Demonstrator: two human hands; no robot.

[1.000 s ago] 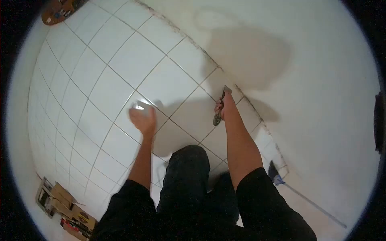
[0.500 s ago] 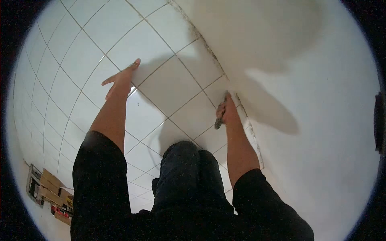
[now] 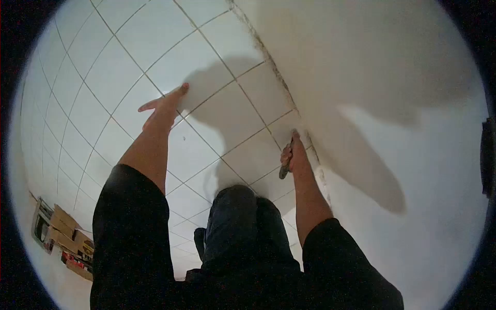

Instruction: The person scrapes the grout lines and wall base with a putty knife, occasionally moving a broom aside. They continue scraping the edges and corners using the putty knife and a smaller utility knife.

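Note:
My left hand point(image 3: 166, 109) is stretched out over the white floor tiles point(image 3: 178, 54) with its fingers spread. Nothing is in it, and whether its palm presses on the tile is hidden. On the other side, my right hand point(image 3: 296, 156) is wrapped around a short, dirty grey-brown handled tool point(image 3: 283, 172). Its handle sticks out below my fist, and its far end points toward the floor's edge by the wall. That working end is too small and blurred to name.
A plain pale wall point(image 3: 372, 103) rises on the right, meeting the tiles along a rough, dirty edge point(image 3: 274, 70). My bent knees point(image 3: 235, 217) are in the middle. Cardboard boxes point(image 3: 64, 222) with assorted items stand at the far lower left. Shadows fall across tiles and wall.
The view has shifted a little, so tiles and both hands sit slightly lower and farther right. The shadow on the wall has moved right and down. My right hand still grips the tool.

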